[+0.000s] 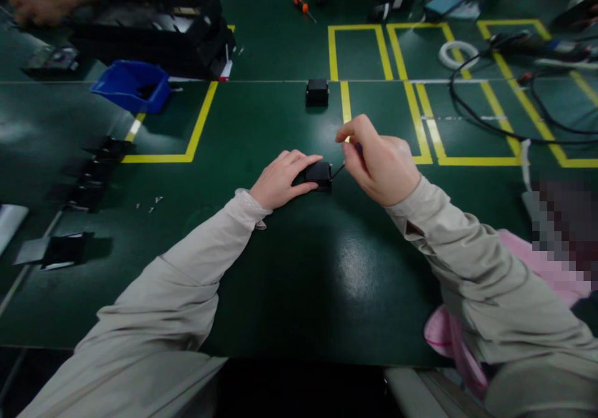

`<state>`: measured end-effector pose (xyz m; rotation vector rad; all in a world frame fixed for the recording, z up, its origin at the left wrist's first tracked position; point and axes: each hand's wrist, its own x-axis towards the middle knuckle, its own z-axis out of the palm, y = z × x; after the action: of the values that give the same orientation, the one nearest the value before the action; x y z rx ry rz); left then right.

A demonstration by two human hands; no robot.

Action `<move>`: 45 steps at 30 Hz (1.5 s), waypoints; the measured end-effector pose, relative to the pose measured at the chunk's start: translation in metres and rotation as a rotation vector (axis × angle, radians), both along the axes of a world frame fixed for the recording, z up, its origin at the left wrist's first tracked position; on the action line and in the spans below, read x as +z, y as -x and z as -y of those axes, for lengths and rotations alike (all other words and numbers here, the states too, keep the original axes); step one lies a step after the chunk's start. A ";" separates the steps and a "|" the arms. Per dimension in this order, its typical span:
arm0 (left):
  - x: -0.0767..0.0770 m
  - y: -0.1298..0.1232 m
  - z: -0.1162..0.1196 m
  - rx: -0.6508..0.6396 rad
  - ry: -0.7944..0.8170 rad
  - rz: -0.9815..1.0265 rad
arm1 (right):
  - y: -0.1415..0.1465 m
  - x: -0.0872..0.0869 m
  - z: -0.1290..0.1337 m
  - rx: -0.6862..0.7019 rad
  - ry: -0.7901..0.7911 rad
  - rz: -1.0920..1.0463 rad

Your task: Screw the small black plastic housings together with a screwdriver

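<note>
My left hand (pixel 286 178) grips a small black box (pixel 319 175) on the green table, thumb along its near side and fingers on its far side. In my closed right hand (pixel 378 159) is a screwdriver (pixel 339 171); its thin dark shaft points down and left to the right end of the box. The handle is mostly hidden by my fingers, and I cannot make out the tip. Farther back on the table sits a second small black box (pixel 317 93), touched by neither hand.
Several small screws (pixel 156 201) lie left of my hands, near a row of black parts (pixel 96 172). Beyond stand a blue bin (pixel 133 88) and a black tray (pixel 154 32). At right are a black cable (pixel 490 119), white tape roll (pixel 458 55) and pink cloth (pixel 443 331). Another person's hand (pixel 44 0) shows top left.
</note>
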<state>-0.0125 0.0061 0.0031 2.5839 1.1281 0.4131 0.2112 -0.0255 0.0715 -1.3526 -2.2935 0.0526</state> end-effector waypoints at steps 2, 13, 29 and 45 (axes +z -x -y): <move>0.000 0.000 0.000 -0.001 0.002 0.000 | 0.000 0.000 0.000 0.003 -0.007 -0.003; -0.001 0.000 -0.001 0.000 -0.007 0.007 | 0.000 0.000 0.000 -0.016 -0.004 0.042; 0.001 0.000 0.000 0.000 -0.001 -0.001 | 0.000 0.000 0.000 -0.008 0.007 0.030; -0.001 0.001 -0.001 -0.009 -0.003 0.018 | -0.001 -0.001 0.000 0.009 -0.014 -0.011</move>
<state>-0.0135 0.0070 0.0016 2.5810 1.1108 0.4357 0.2125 -0.0252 0.0702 -1.3325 -2.2863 0.0474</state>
